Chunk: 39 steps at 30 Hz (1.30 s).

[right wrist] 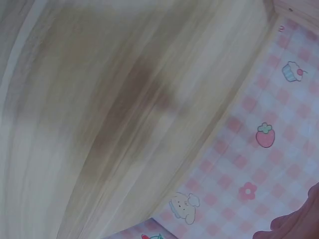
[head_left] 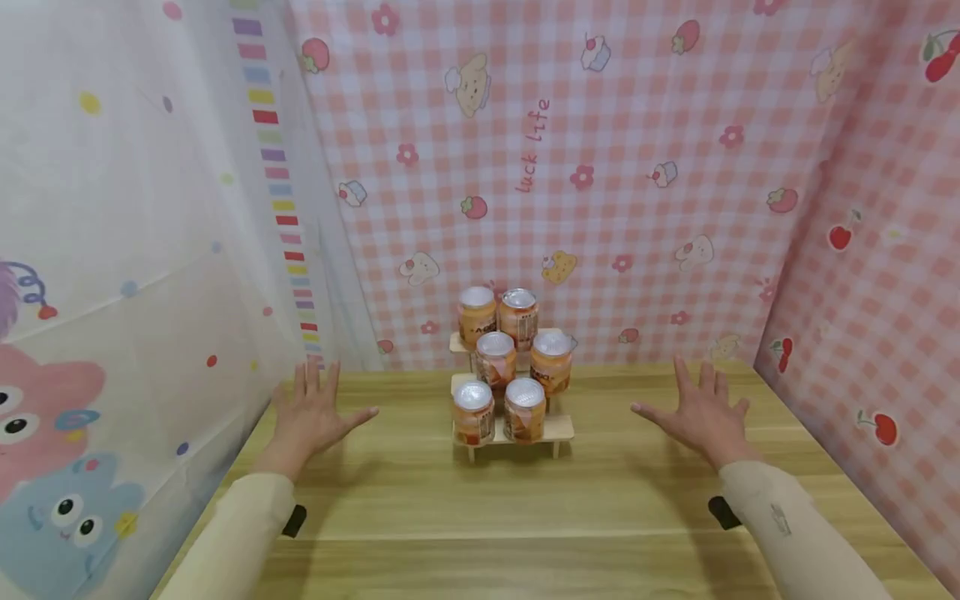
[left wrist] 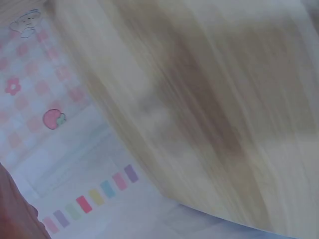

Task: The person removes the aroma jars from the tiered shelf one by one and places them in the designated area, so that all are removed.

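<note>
In the head view, a small wooden tiered stand (head_left: 559, 428) stands near the back of the table, with orange cans with silver lids on its three steps. Two cans, one on the left (head_left: 477, 322) and one on the right (head_left: 519, 321), are on top. The middle step carries a left can (head_left: 496, 364) and a right can (head_left: 552, 369). Lowest are another left can (head_left: 474, 419) and right can (head_left: 524, 415). My left hand (head_left: 309, 421) is spread over the table left of the stand, holding nothing. On the right, my right hand (head_left: 703, 421) is likewise spread and touches no can.
The wood-grain table (head_left: 465, 533) meets a pink checked cloth (head_left: 585, 217) behind the stand. A white patterned curtain (head_left: 150, 250) hangs at the left, and another checked cloth (head_left: 885, 333) at the right. Both wrist views show mostly table surface.
</note>
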Motion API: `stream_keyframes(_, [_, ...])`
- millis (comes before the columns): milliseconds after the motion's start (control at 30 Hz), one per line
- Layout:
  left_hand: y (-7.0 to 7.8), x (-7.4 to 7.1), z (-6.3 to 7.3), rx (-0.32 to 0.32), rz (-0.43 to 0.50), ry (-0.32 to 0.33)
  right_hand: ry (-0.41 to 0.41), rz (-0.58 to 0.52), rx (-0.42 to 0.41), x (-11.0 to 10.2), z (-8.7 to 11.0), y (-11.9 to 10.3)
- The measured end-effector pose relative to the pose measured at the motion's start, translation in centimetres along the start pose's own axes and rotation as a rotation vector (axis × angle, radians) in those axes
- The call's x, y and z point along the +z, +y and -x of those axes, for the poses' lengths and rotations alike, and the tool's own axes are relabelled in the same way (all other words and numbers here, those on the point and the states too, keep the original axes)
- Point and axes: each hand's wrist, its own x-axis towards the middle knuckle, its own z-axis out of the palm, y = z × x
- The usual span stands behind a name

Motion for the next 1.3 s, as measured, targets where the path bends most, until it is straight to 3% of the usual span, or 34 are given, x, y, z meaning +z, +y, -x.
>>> stream_keyframes(267, [1.1, -1.4, -0.9, -0.004, 0.053, -0.030, -0.049, -0.141, 0.040, -0.5, -0.1, -1.5])
stream_keyframes(633, [2.9, -3.8, -2.3, -0.026, 0.148, -0.057, -0.069, -0.375, 0.019, -0.8, 0.3, -4.3])
stream_keyframes(867, [4.5, -5.7, -3.2, -0.020, 0.278, -0.053, -0.107, -0.519, 0.070, -1.0, 0.7, -5.9])
stream_keyframes(1067, [5.6, -6.7, -3.8, -0.028, 0.372, -0.045, -0.104, -0.579, 0.094, -0.2, 0.8, -6.8])
stream_keyframes(1300, [6.3, -7.6, -4.3, -0.041, 0.497, -0.040, -0.120, -0.690, 0.197, 1.1, 1.0, -7.8])
